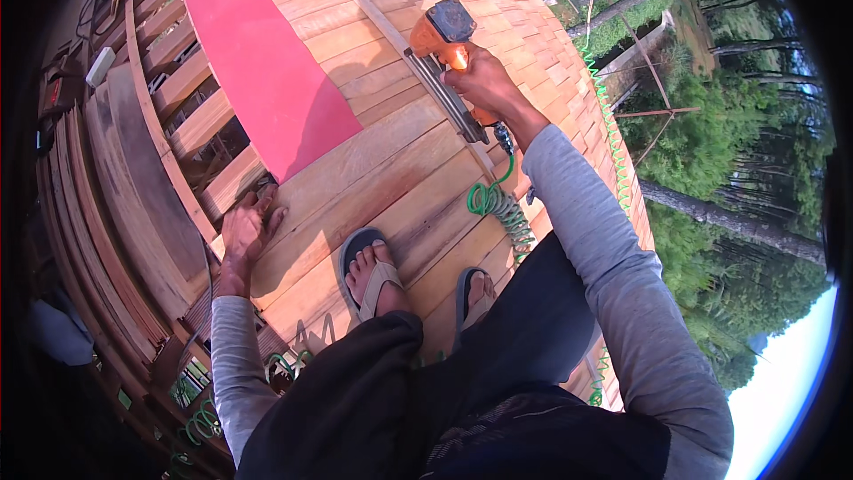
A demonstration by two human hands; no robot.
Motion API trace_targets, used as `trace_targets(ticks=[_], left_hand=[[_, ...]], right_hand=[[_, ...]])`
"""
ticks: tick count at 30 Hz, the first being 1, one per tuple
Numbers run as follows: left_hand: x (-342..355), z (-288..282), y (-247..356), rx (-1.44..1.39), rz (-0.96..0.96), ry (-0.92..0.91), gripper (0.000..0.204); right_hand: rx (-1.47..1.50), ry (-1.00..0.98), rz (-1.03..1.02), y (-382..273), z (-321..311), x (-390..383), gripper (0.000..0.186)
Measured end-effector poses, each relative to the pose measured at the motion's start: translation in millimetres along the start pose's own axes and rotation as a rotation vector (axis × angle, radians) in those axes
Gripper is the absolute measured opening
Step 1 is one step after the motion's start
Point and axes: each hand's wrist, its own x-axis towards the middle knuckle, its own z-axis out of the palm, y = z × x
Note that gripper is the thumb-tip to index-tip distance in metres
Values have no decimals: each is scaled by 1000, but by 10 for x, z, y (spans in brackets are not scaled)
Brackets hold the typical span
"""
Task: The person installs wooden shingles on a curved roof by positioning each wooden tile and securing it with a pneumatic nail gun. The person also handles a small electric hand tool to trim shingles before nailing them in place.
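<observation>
You are crouched on a sloping roof [373,9] of pale wooden shingles laid in overlapping rows, warm orange-brown, with visible grain. A smooth red sheet [258,53] runs as a long strip down the slope to your upper left, ending just above your left hand. Beyond the edge on that side, bare battens [191,120] and loose planks [115,213] show the open frame below.

Under your feet lie wide flat boards [391,196], their long axis running from lower left to upper right. Your left hand [244,231] rests flat on the near end of one board, at its left edge, fingers spread and gripping nothing. The same board stretches away from that hand toward the nail gun.

Your right hand [484,84] is closed round the grip of the nail gun [444,44], an orange body with a dark cap and a long grey metal magazine angled down along the board line. Its nose sits up-slope, on or very close to the wood; contact is hard to tell. So the right hand is the one on the tool, and the left is the nearer to the board's loose end.

A green coiled hose [498,204] drops from the gun's base, springy and glossy, passing just right of your sandalled feet [378,276].
</observation>
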Motion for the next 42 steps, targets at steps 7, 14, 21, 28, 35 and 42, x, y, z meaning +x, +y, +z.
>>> trace_targets(ticks=[7, 14, 21, 28, 35, 42], left_hand=[[-50, 151, -198, 82, 67, 59, 62], [32, -6, -35, 8, 32, -59, 60], [-24, 100, -132, 10, 54, 19, 59], [-22, 133, -112, 23, 28, -1, 57], [5, 55, -62, 3, -25, -69, 56], [-5, 51, -58, 27, -25, -64, 60]], right_hand=[[-117, -151, -25, 277, 590, 402, 65], [-189, -205, 8, 554, 835, 426, 63], [-253, -287, -18, 225, 734, 176, 60], [-269, -246, -123, 544, 923, -486, 57], [-196, -291, -44, 556, 951, -633, 55], [-243, -226, -72, 567, 1048, -792, 56]])
